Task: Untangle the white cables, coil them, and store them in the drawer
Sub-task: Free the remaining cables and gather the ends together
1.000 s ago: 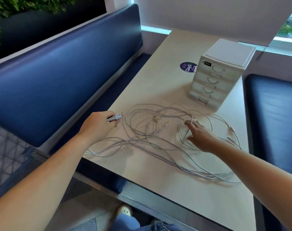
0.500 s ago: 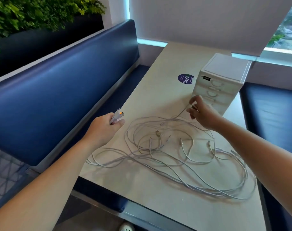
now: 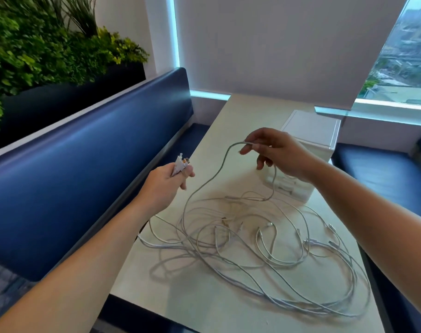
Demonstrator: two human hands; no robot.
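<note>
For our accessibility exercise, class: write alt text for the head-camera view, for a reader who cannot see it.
A person's right hand pinches one white cable strand lifted above a tangle of white cables on a pale table, while the left hand grips a bunch of connector ends. A small white drawer unit stands behind the right hand.

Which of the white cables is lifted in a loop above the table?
The cable pinched by the right hand: it arches up in the air. The other cables lie on the table, except plug ends held in the left hand.
</note>
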